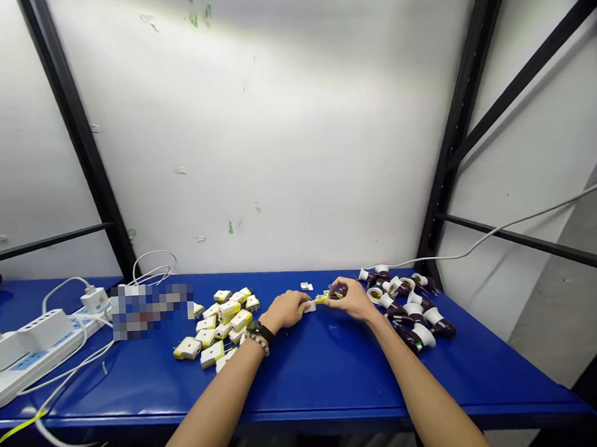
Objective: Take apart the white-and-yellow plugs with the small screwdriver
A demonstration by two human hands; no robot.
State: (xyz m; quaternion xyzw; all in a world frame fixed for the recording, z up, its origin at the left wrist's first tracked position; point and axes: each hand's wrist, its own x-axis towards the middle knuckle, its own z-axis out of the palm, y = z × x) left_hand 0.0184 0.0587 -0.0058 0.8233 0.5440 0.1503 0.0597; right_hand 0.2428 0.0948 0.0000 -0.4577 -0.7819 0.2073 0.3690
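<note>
My left hand (287,309), with a dark watch and a beaded bracelet at the wrist, is closed, its fingertips on a small whitish piece (311,307) at the blue tabletop. Close beside it, my right hand (353,300) pinches a small yellow plug part (322,297); the fingers hide some of it. Something dark and purplish (339,290) shows between the right thumb and fingers, too small to name. Just behind both hands lies a small white part (306,286). White-and-yellow plug adapters (227,309) are heaped left of my left hand.
Several dark purple lamp holders with white sockets (414,307) lie heaped at the right. White power strips (39,347) and loose white cables (69,375) occupy the left end. A white panel (274,131) and black frame posts (76,138) bound the blue table (331,382).
</note>
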